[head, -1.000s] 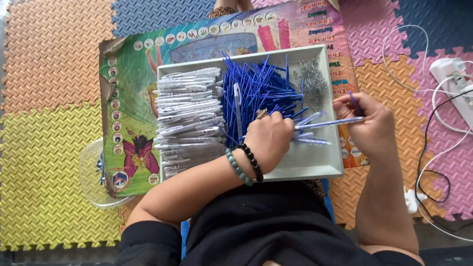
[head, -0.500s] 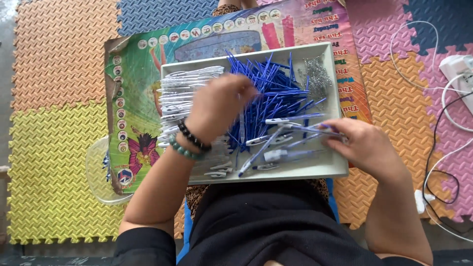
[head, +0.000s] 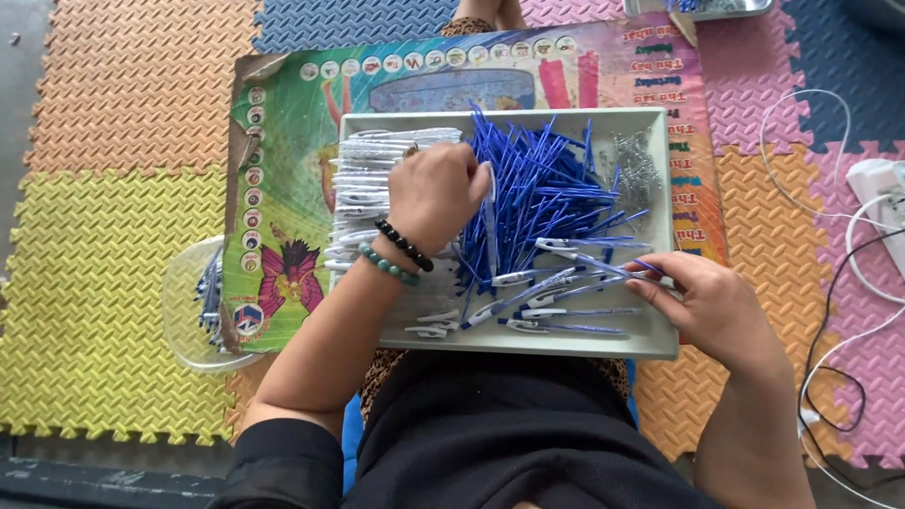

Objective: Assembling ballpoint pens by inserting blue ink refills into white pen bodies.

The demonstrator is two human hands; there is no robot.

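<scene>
You see glossy blue plastic refills point(head: 537, 188) in a smooth matt grey tray point(head: 660, 330), shiny metal springs point(head: 636, 170) at its far right corner, textured foam mats point(head: 104, 273) beneath.

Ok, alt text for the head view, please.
A seated person's left hand reaches into a grey tray between clear pen barrels and blue refills, while the right hand grips part-built pens. The tray sits on a colourful poster over foam mats.

Left hand point(head: 436, 193) rests on the white pen barrels point(head: 372, 179) in the grey tray point(head: 528, 341); right hand point(head: 712, 306) pinches blue refills point(head: 542, 184) near its right edge.
</scene>
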